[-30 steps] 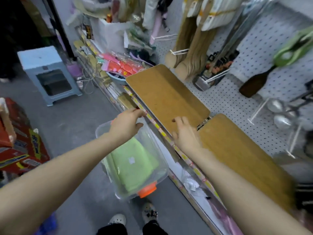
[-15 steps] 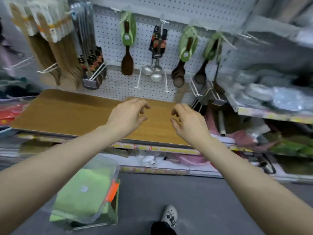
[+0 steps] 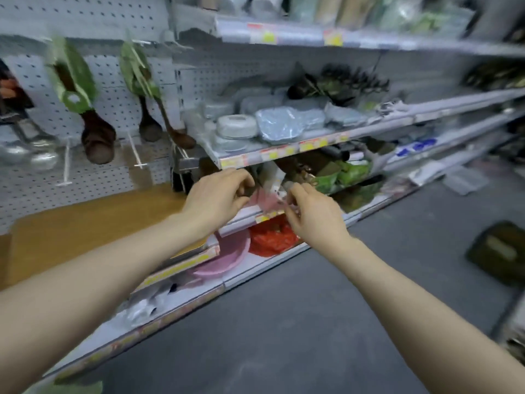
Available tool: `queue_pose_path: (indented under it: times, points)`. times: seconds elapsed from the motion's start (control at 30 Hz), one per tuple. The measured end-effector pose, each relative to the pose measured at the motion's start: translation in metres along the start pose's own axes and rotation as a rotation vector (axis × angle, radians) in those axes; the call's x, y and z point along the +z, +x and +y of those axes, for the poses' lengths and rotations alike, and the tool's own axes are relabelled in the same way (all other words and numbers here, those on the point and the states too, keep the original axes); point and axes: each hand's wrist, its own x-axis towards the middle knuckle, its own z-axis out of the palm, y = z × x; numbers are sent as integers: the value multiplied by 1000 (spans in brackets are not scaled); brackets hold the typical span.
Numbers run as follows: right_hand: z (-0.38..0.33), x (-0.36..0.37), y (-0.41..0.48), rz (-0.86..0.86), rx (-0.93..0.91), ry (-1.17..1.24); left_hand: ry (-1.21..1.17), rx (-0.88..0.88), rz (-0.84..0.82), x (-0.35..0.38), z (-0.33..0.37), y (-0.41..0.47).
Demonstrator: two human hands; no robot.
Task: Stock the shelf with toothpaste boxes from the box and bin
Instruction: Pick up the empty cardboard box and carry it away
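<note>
Wooden shelf has slid off to the lower left as the view swings right, and it's bare! Left hand and right hand have left it. They now hover near each other before pink packets, fingers loosely curled, gripping nothing. Yellow price strips: too blurred to read.

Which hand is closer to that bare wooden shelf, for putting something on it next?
Left, probably. The left hand hovers by the end of the wooden shelf; the right hand is farther off. Both seem empty.
</note>
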Motion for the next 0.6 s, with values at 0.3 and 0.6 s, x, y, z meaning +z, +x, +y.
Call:
queue_pose_path:
  times: [0.3,0.6]
  points:
    - [229,-43,-37,-36,318,-68,-156,199,-75,128,165,161]
    - [406,-41,-41,-22,534,-126,-278,407,-146,237,283,310]
